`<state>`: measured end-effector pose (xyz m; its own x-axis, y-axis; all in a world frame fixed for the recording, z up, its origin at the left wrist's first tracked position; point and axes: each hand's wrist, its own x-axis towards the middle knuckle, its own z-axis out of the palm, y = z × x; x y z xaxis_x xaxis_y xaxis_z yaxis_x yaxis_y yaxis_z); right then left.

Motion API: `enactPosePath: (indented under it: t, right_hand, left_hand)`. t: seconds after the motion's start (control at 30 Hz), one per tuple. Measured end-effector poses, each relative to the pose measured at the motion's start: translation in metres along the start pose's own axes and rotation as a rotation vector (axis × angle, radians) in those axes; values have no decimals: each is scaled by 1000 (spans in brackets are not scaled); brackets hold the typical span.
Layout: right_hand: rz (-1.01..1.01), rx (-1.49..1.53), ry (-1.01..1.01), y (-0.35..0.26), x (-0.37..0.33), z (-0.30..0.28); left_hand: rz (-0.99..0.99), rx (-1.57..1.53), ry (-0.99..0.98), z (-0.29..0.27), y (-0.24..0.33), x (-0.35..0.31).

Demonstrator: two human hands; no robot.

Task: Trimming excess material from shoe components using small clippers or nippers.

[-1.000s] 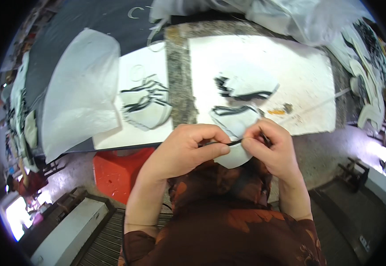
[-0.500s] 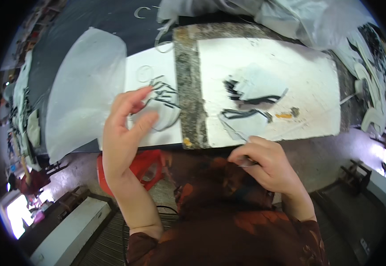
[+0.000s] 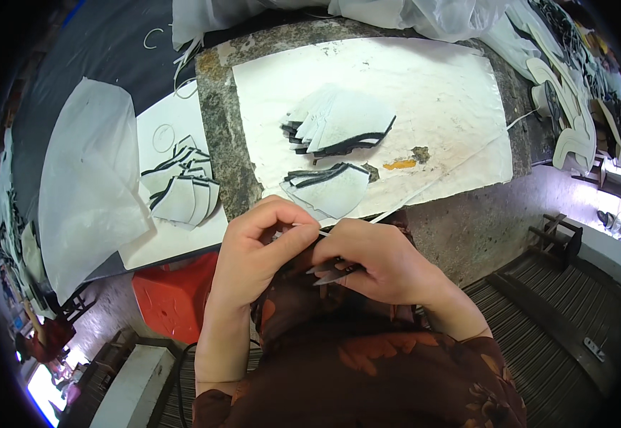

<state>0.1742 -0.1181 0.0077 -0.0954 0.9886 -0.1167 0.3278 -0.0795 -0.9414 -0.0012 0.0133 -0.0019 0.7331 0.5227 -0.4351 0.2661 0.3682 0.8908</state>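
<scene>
In front of my body, at the near edge of the table, my two hands meet. My left hand (image 3: pixel 262 246) is closed, thumb and forefinger pinching a narrow white strip (image 3: pixel 419 191). That strip runs past my right hand (image 3: pixel 382 262) and away over the board to the far right. Curled fingers of the right hand keep a pair of small dark metal snips (image 3: pixel 333 272), blades pointing left; whether they also grip the strip is hidden. Just beyond the hands lie white fan-shaped pieces with black edging (image 3: pixel 335 191), and a larger overlapping stack of them (image 3: pixel 357 118) sits farther back.
A worn white board (image 3: pixel 453 93) covers the stone slab (image 3: pixel 228 135). More edged pieces (image 3: pixel 185 198) lie on white sheet at left, beside a translucent plastic sheet (image 3: pixel 89 178). Plastic bags (image 3: pixel 424 21) fill the back; curved pale parts (image 3: pixel 574 143) hang right. A red stool (image 3: pixel 171 299) stands below.
My left hand has left the pieces on the left and come across to my right hand, now pinching the strip. The whole view has shifted, with the table appearing farther left.
</scene>
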Motion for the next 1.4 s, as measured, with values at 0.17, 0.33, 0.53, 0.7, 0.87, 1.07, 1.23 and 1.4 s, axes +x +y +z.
enactPosePath:
  t: [0.17, 0.33, 0.53, 0.7, 0.87, 1.07, 1.23, 1.4]
  right_hand:
    - [255, 445, 379, -2, -2, 9]
    - [280, 255, 355, 6, 3, -5]
    - [335, 210, 387, 16, 35, -7]
    - [208, -222, 344, 26, 48, 4]
    - [179, -361, 390, 30, 49, 8]
    - [157, -380, 419, 31, 50, 11]
    - [172, -375, 433, 31, 50, 13]
    - [187, -389, 453, 30, 51, 15]
  left_hand:
    - [114, -109, 48, 7, -16, -5]
    - [258, 219, 151, 5, -25, -3]
    - [612, 988, 279, 11, -47, 5]
    - [668, 1039, 295, 9, -52, 5]
    - [653, 1022, 312, 12, -51, 4]
    - [669, 1090, 369, 16, -55, 2]
    - [681, 1154, 389, 17, -56, 2]
    - [670, 1164, 394, 17, -56, 3]
